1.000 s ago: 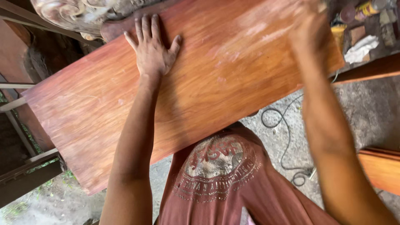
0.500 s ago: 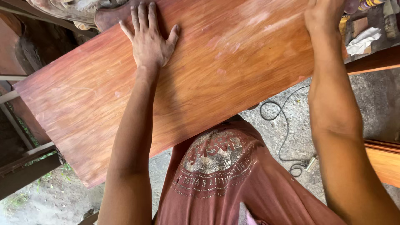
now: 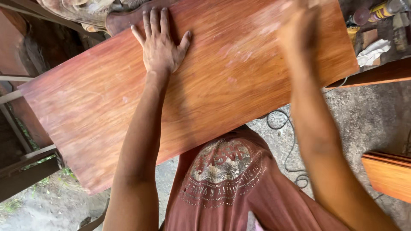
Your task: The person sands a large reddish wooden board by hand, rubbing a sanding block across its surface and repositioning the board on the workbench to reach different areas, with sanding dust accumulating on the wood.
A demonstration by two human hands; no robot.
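Nearest the camera we note our reddish shirt (image 3: 227, 184) with a pale printed patch on the chest, and both bare forearms reaching forward and up from it. Beyond the shirt lies grey concrete floor (image 3: 368, 124), with a dark cable (image 3: 287, 145) looping across it just under the panel's near edge. To the right, low in view, sits the end of a second orange-brown board (image 3: 387, 173), well apart from the hands. The main item is a large reddish-brown wooden panel (image 3: 98, 111), lying tilted across the view from lower left to upper right, its surface streaked with pale dust, densest toward the upper right. Our left hand (image 3: 160, 45) rests palm-down on the panel near its far edge, fingers spread apart and flat, thumb out to the right, gripping nothing. Our right hand (image 3: 299, 30) is over the dusty upper-right area of the panel; it is motion-blurred, so we cannot tell whether its fingers are apart, together or closed on anything. Past the far edge, upper left, a dark carved wooden piece (image 3: 120, 19) shows. At far upper right, beyond the panel's corner, a yellow-labelled bottle (image 3: 383, 9) and a crumpled white cloth (image 3: 371, 52) lie among clutter.
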